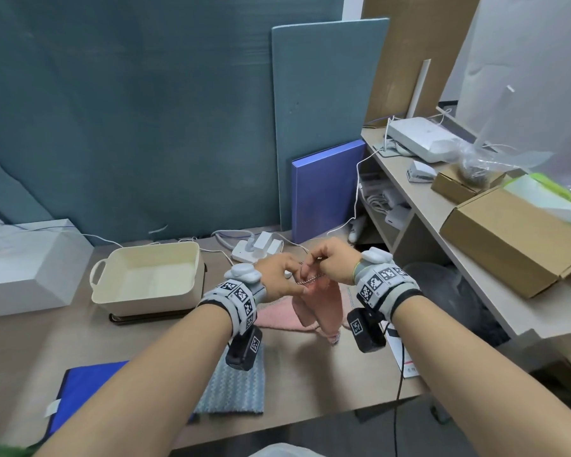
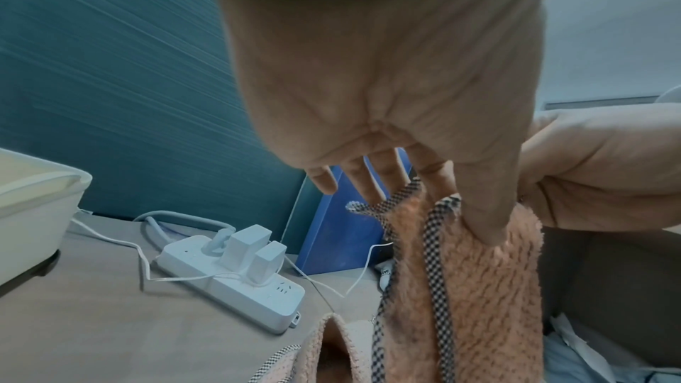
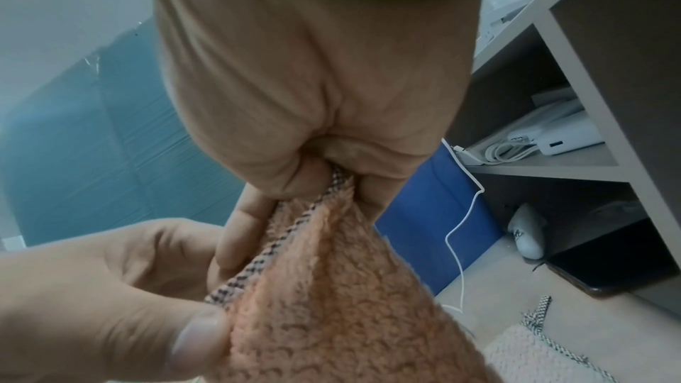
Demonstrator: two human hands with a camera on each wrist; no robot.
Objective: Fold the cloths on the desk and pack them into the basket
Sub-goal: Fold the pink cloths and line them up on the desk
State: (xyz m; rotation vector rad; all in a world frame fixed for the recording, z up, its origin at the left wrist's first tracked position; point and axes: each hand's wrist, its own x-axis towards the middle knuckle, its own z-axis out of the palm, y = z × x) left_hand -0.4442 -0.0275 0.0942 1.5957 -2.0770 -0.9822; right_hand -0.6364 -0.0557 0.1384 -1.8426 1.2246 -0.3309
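Right now both of your hands are raised above the desk, close together, sharing one pink fleece cloth. Your left hand pinches the cloth's checked border between thumb and forefinger, while the other fingers stick out fairly straight, clear of the fabric. Your right hand is curled into a tight fist around the same border, with the trim squeezed between thumb and fingers. The two hands are almost touching at the cloth's top edge.

From that edge the pink cloth hangs down in a bunched fold, and its lower part rests on the desk just beneath your wrists. A grey zigzag-patterned cloth lies flat on the desk nearer to you, partly under your left forearm. A blue cloth lies to the left of it, near the front edge.

Your cream basket with loop handles sits to the left of your hands, well apart from the pink cloth, on a dark base; nothing shows inside it. Behind your hands a white power strip with three plugs lies by the teal partition. A blue board leans beside the shelf unit on your right.
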